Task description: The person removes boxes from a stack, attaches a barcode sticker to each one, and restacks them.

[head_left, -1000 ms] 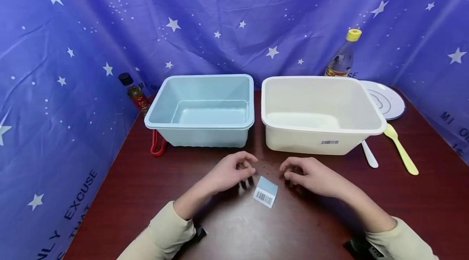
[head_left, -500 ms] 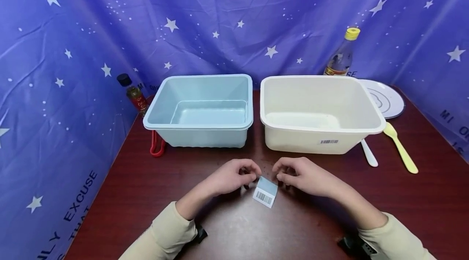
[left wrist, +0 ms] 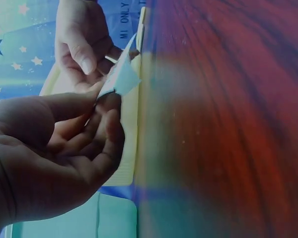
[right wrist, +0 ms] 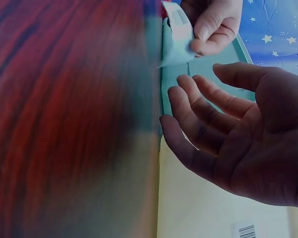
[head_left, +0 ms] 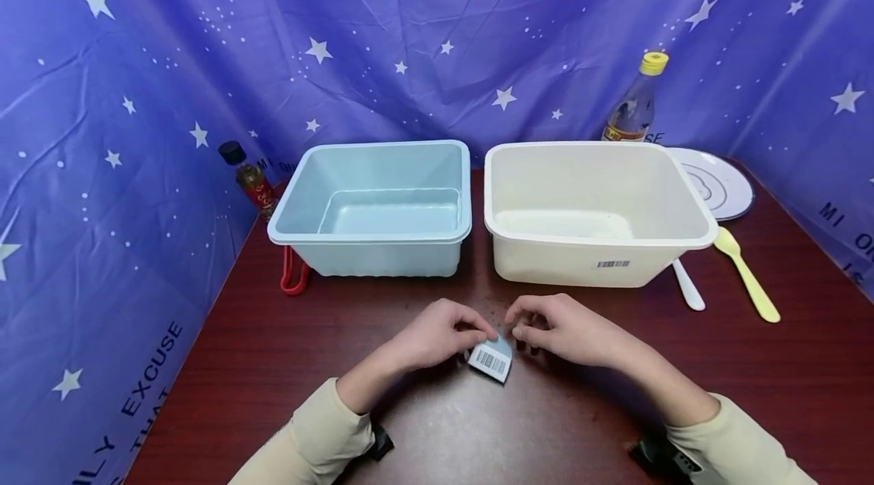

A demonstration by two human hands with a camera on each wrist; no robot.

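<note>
Between thumb and fingers my left hand (head_left: 437, 335) pinches a small light-blue paper label (head_left: 493, 357) with a white barcode strip. In the left wrist view the label (left wrist: 123, 78) stands tilted up from the fingertips, clear of the table. My right hand (head_left: 568, 329) is just right of the label, not touching it. In the right wrist view that hand (right wrist: 233, 129) has its thumb and fingers apart and loosely bent, with nothing between them.
Behind the hands stand a light-blue tub (head_left: 382, 257) and a cream tub (head_left: 560, 265). A red-handled item (head_left: 294, 281), a small dark-capped bottle (head_left: 254, 183), a yellow-capped bottle (head_left: 633, 109), a plate (head_left: 730, 185), a white handle (head_left: 690, 289) and a yellow spoon (head_left: 751, 280) surround them.
Both hands have come inward towards the label. My left hand has taken hold of the label, lifting and tilting it from where it lay on the table.
</note>
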